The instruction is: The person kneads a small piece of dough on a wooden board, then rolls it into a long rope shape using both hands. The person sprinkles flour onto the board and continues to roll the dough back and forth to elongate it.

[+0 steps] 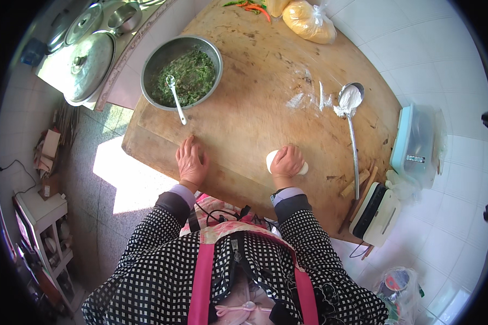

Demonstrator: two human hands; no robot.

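Under my right hand (pixel 287 162) lies a piece of white dough (pixel 270 159) on the wooden board (pixel 244 108). The fingers are curled over the dough, which shows on both sides of the hand. My left hand (pixel 191 163) rests near the front edge of the board with its fingers stretched out, holding nothing. Beyond it stands a steel bowl (pixel 218 73) of chopped green filling (pixel 192 70). A white spoon (pixel 177 103) leans in the bowl, its handle over the rim. To the right, a long-handled metal ladle (pixel 353 146) holds white flour (pixel 350 98).
Loose flour (pixel 309 100) marks the board left of the ladle. Wooden rolling pins (pixel 358 184) and a white-and-black appliance (pixel 375 214) lie at the right edge, near a lidded plastic box (pixel 415 141). A bag of yellow food (pixel 309 23) and peppers (pixel 252 6) sit at the back. Lidded pots (pixel 92 65) stand at left.
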